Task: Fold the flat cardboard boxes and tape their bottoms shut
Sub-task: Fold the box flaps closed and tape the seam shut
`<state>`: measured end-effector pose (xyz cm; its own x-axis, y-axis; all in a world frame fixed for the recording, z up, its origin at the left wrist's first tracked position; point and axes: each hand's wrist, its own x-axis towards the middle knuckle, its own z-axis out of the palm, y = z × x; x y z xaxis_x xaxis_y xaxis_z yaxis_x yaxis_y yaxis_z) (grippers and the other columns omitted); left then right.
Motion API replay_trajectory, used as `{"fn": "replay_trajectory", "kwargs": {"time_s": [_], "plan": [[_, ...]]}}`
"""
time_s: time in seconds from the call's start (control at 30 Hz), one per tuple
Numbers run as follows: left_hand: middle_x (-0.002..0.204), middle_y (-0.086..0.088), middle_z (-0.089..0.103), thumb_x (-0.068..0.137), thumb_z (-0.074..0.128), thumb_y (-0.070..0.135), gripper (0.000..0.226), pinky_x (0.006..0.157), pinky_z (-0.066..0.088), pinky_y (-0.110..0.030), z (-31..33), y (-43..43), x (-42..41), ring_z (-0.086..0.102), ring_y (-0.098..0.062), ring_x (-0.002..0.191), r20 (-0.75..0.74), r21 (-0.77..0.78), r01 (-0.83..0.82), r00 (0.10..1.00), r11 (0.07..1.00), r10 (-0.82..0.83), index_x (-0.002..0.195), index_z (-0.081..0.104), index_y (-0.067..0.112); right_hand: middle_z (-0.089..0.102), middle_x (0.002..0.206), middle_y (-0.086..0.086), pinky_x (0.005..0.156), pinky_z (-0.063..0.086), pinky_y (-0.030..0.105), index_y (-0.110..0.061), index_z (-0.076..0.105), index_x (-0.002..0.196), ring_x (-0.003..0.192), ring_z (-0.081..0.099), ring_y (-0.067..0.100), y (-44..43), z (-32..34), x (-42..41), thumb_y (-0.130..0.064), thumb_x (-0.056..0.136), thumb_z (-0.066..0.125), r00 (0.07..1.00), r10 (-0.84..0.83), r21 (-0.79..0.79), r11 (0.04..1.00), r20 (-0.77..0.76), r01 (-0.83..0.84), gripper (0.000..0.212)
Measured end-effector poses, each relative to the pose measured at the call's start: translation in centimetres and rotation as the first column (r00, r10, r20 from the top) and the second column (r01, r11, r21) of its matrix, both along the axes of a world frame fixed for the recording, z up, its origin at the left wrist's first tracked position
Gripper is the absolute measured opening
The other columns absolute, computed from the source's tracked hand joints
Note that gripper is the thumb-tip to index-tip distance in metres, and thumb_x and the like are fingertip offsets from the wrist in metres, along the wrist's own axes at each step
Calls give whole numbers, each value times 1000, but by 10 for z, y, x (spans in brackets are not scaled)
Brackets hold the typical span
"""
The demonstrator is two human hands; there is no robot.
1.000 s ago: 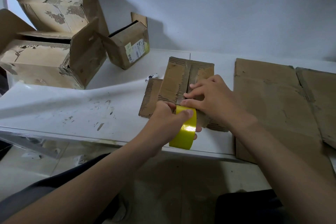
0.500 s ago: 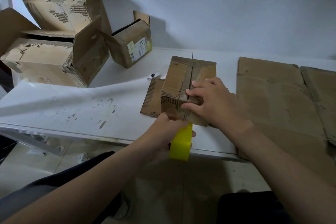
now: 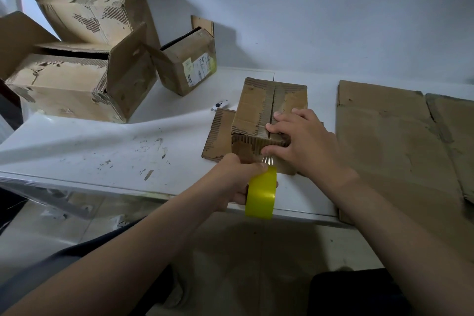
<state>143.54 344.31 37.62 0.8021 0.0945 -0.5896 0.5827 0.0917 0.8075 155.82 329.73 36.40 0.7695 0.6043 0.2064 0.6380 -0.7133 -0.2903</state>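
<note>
The left hand grips the roll just below the near face of the box, a short strand stretched between them. The right hand, fingers fairly flat, presses the box's near top edge, thumb apparently pinning the tape end. The seam runs straight away from both hands.

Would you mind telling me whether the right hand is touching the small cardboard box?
Touching. The head view shows the right hand lying on the small cardboard box, its fingers pressing the top flaps beside the seam.
</note>
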Motion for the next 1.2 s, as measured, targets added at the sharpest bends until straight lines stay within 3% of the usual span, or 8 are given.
{"fn": "replay_trajectory", "kwargs": {"time_s": [0.13, 0.27, 0.43, 0.63, 0.8, 1.0, 1.13, 1.2], "plan": [[119, -10, 69, 96, 69, 32, 45, 84, 62, -47, -8, -1, 0, 74, -28, 97, 12, 38, -43, 999, 998, 42, 135, 50, 21, 48, 149, -21, 97, 42, 41, -40, 62, 132, 143, 29, 14, 1, 2, 5, -59, 77, 76, 1000, 5, 2, 1000, -30, -5, 59], [102, -1, 68, 96, 63, 47, 42, 58, 59, -30, -8, 19, 5, 73, -18, 80, -13, 315, 41, 999, 948, -39, 124, 43, 24, 44, 152, -20, 102, 42, 43, -39, 57, 135, 147, 25, 13, 0, 6, 9, -57, 80, 76, 999, 17, -20, 1000, -47, -18, 61], [91, 8, 59, 98, 57, 47, 29, 59, 42, -30, -17, 74, 34, 58, -13, 80, 115, 810, -132, 991, 572, 66, 107, 42, 24, 47, 151, -17, 103, 40, 42, -39, 57, 135, 143, 31, 17, -1, 18, 11, -61, 79, 74, 998, 51, -66, 996, -39, -53, 62], [117, -3, 67, 99, 60, 36, 30, 82, 49, -34, -42, 125, 83, 61, -22, 100, 113, 887, -107, 993, 450, 14, 124, 60, 20, 59, 134, -20, 101, 42, 43, -39, 67, 122, 126, 42, 14, 0, 31, 13, -82, 80, 42, 998, 59, -33, 998, -26, -60, 65], [131, -8, 64, 100, 57, 36, 40, 98, 50, -40, -58, 144, 128, 61, -27, 115, 107, 902, -80, 993, 425, -42, 136, 58, 20, 64, 121, -22, 93, 45, 41, -38, 73, 106, 115, 44, 12, 6, 32, 19, -73, 87, 35, 998, 55, 38, 998, -19, -54, 55], [145, -13, 43, 102, 47, 43, 48, 100, 43, -49, -79, 145, 167, 44, -40, 130, 147, 904, -151, 988, 400, 43, 144, 53, 20, 66, 113, -20, 89, 46, 36, -35, 73, 100, 108, 45, 10, 12, 31, 32, -66, 92, 37, 998, 62, 15, 998, -6, -61, 48], [130, -13, 54, 103, 40, 48, 43, 84, 39, -42, -91, 153, 178, 47, -37, 122, 93, 955, -90, 996, 283, 5, 119, 65, 17, 64, 109, -20, 88, 46, 36, -35, 71, 96, 105, 45, 10, 16, 31, 35, -66, 93, 35, 998, 55, 5, 998, -7, -55, 48], [124, -12, 56, 100, 48, 50, 39, 80, 39, -40, -92, 154, 181, 52, -36, 115, 156, 935, -163, 987, 314, 48, 114, 69, 20, 63, 108, -19, 88, 45, 35, -35, 70, 94, 105, 45, 10, 17, 31, 36, -66, 93, 35, 998, 55, -5, 998, -13, -55, 46]]}}
